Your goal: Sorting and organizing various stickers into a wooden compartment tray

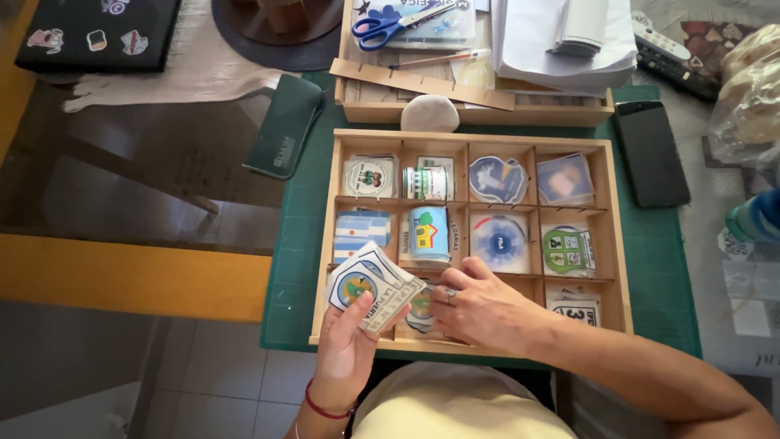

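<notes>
Well, left hand (345,341) fans printed (mostly round-design) stickers (370,284).

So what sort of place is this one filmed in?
Most likely a home craft desk. A green cutting mat covers the table, with a compartmented wooden tray of stickers on it, blue-handled scissors behind, and a remote control and a phone lying nearby.

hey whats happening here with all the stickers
A person sits over a wooden compartment tray on a green cutting mat. The left hand holds a fanned stack of stickers above the tray's near left corner. The right hand reaches into a near-row compartment, fingers on a round sticker there. The other compartments hold sorted sticker piles. A second tray with blue scissors sits behind, a black phone to the right.
</notes>
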